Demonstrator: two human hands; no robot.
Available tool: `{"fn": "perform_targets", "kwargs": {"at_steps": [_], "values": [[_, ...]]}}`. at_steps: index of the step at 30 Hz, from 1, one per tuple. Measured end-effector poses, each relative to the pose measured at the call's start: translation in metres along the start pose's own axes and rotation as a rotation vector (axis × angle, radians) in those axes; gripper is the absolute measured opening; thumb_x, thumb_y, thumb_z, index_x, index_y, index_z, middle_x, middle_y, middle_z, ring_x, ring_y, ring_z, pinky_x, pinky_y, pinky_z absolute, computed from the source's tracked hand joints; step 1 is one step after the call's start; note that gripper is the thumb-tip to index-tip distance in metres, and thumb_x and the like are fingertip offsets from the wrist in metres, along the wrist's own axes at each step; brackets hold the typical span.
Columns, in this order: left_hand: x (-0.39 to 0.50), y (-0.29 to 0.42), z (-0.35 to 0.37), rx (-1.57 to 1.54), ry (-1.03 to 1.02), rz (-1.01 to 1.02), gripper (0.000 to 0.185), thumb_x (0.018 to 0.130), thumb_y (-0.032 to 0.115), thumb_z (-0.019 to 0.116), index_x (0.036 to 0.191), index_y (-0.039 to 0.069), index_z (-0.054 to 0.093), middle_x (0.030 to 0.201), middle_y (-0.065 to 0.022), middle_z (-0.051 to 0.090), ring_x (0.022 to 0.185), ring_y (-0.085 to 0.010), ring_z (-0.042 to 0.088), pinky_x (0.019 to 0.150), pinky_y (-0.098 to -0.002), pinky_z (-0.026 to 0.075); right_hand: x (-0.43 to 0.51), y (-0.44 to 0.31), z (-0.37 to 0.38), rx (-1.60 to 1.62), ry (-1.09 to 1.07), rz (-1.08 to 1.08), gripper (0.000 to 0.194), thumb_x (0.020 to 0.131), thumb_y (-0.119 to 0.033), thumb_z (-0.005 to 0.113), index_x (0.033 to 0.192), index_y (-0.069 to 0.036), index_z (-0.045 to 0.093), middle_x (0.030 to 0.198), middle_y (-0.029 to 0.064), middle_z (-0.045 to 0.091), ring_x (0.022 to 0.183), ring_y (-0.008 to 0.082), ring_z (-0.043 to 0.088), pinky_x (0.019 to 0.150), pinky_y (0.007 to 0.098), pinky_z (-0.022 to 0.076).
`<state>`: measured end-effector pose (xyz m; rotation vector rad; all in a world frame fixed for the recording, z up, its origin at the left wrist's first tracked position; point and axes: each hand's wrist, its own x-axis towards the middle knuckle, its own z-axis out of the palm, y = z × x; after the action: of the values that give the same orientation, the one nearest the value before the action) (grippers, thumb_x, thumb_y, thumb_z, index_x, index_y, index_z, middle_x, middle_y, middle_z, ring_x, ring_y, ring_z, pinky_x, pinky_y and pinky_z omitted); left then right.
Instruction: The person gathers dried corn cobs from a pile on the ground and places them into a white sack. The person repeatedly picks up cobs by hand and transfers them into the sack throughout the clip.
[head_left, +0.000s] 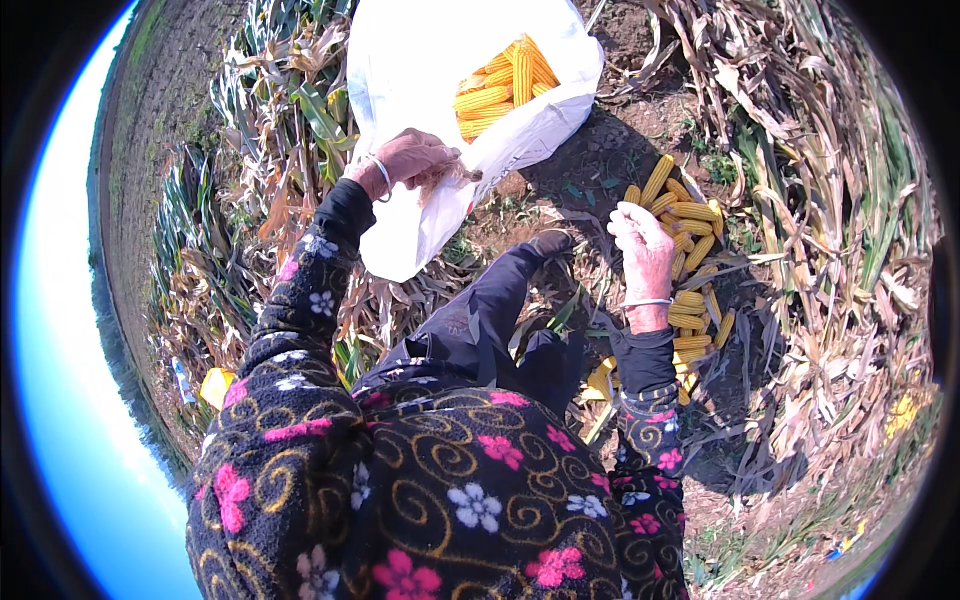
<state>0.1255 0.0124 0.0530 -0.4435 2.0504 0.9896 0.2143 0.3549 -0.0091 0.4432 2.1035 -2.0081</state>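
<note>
A large white woven sack (420, 67) stands before me with its mouth towards me, and several husked yellow corn ears (499, 86) lie inside. At its near rim my left hand (412, 159) is closed around a brown fibrous tuft (441, 180), which looks like corn silk. Whether these fingers also pinch the sack's edge cannot be told. My right hand (641, 238) is loosely bent with nothing visible in it. It hovers at the left side of a heap of husked corn ears (694, 217) on the ground; the hand and forearm hide part of the heap.
Dry corn stalks and leaves (795, 150) are piled along the right. More stalks (292, 97) lie to the left of the sack. My shoe (551, 241) rests on the soil between sack and heap. A yellow object (217, 386) lies far left, beside a ploughed field (142, 187).
</note>
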Motion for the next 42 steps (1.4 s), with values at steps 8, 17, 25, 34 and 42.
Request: {"fn": "perform_targets", "kwargs": {"at_steps": [8,17,25,34,42], "values": [[-0.088,0.089,0.05,-0.163,-0.218,0.461,0.016,0.086,0.015,0.065,0.089,-0.001,0.067,0.081,-0.0039,0.067,0.072,-0.0106,0.061,0.066,-0.0253,0.049,-0.045,0.032,-0.035,0.082,0.058,0.222,0.022,0.085,-0.011,0.059,0.103,0.002,0.064,0.083,0.0051,0.066,0.075,0.011,0.061,0.068,0.0236,0.0472],[-0.056,0.046,0.21,1.199,-0.501,0.692,0.071,0.075,0.018,0.068,0.137,0.008,0.033,0.132,-0.0197,0.043,0.107,-0.0363,0.054,0.088,-0.0428,0.046,-0.229,0.156,-0.079,-0.534,0.448,0.574,0.024,0.079,-0.02,0.062,0.099,-0.007,0.064,0.083,0.015,0.066,0.078,0.0314,0.065,0.072,0.0386,0.0505],[-0.032,0.106,0.237,0.723,0.027,1.018,0.005,0.079,0.004,0.067,0.082,0.0,0.065,0.096,-0.0122,0.066,0.087,-0.0265,0.062,0.079,-0.0356,0.048,-0.27,0.288,-0.085,-0.342,0.567,0.611,0.019,0.078,-0.02,0.056,0.086,-0.007,0.067,0.085,0.0141,0.066,0.084,0.0342,0.063,0.075,0.0427,0.0505],[-0.005,0.017,0.423,0.698,-0.403,0.411,0.009,0.084,0.001,0.058,0.091,-0.001,0.064,0.088,-0.0075,0.065,0.083,-0.0144,0.06,0.076,-0.027,0.047,-0.207,0.494,-0.118,0.878,1.011,0.511,0.017,0.083,-0.001,0.051,0.09,0.003,0.065,0.084,0.0076,0.066,0.077,0.0163,0.065,0.067,0.027,0.0518],[0.026,-0.114,0.57,0.573,-0.738,0.117,0.014,0.088,-0.001,0.052,0.097,-0.005,0.062,0.093,-0.0123,0.064,0.081,-0.0162,0.062,0.075,-0.028,0.05,-0.284,0.732,-0.149,-0.16,1.32,0.901,0.018,0.08,-0.007,0.057,0.093,0.001,0.066,0.087,0.0154,0.068,0.079,0.0313,0.065,0.073,0.0366,0.0507]]}}
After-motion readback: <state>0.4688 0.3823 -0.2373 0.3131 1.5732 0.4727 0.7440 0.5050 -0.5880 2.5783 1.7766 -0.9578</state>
